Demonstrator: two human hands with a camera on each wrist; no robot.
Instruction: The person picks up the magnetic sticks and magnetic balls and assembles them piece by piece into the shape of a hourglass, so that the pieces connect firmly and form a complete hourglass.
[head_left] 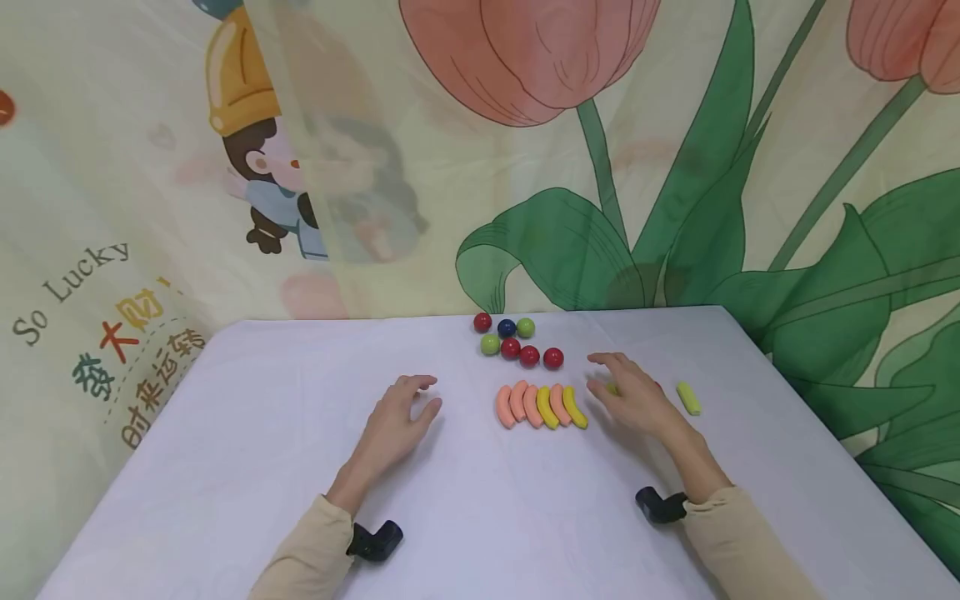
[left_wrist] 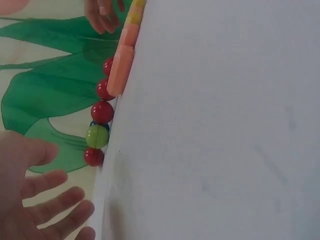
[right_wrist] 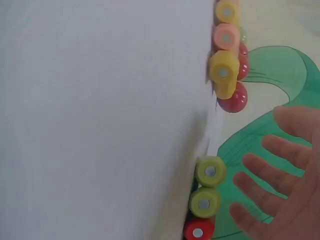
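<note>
Curved magnetic rods (head_left: pixel 531 406), pink and yellow, lie side by side in a row on the white table. Behind them sits a cluster of balls: red (head_left: pixel 552 358), green (head_left: pixel 526 327) and one dark blue (head_left: pixel 507 327). Fingers spread, my left hand (head_left: pixel 397 421) hovers left of the row and holds nothing. On the other side, my right hand (head_left: pixel 633 396) reaches over the table with loosely bent fingers and nothing in them. It partly hides more rods, whose green ends (right_wrist: pixel 210 171) and red end (right_wrist: pixel 198 232) show in the right wrist view, with grey discs in them.
A short green rod (head_left: pixel 687 398) lies just right of my right hand. White cloth covers the table (head_left: pixel 480 517), whose back edge runs close behind the balls. A printed curtain (head_left: pixel 420 167) with tulips hangs behind. Each wrist wears a black camera (head_left: pixel 375 542).
</note>
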